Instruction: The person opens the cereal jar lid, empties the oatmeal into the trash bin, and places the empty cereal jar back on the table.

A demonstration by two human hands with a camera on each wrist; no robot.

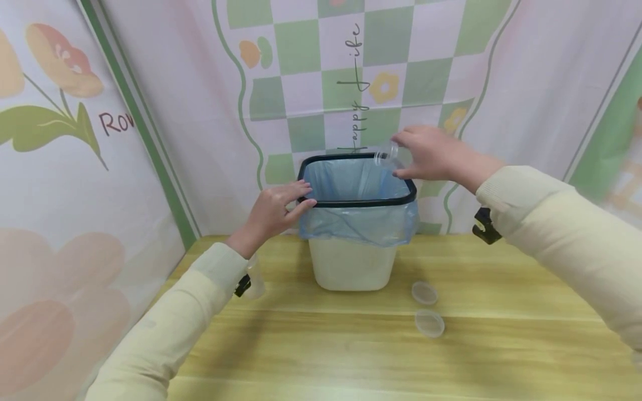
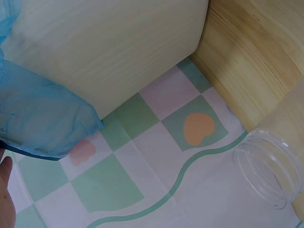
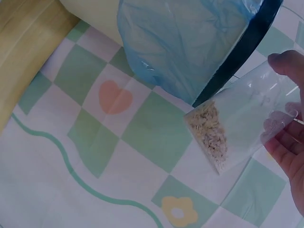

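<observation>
My right hand [image 1: 433, 153] holds a clear plastic jar [image 1: 387, 156] over the right side of the bin's rim. In the right wrist view this jar [image 3: 251, 114] is tilted, with pale, dry flakes [image 3: 211, 133] gathered at its bottom end. The white bin [image 1: 353, 264] stands on the table, lined with a blue plastic bag [image 1: 356, 223] under a black rim [image 1: 358, 203]. At the rim's left side rests my left hand [image 1: 273, 209], fingers fairly straight and thumb near the front corner. Only a small part of that hand shows in the left wrist view.
A second clear jar [image 2: 268, 166] stands on the table left of the bin, partly hidden by my left wrist in the head view. Two clear round lids, a farther lid [image 1: 424, 292] and a nearer lid [image 1: 429, 323], lie right of the bin. Behind hangs a patterned cloth [image 1: 346, 89].
</observation>
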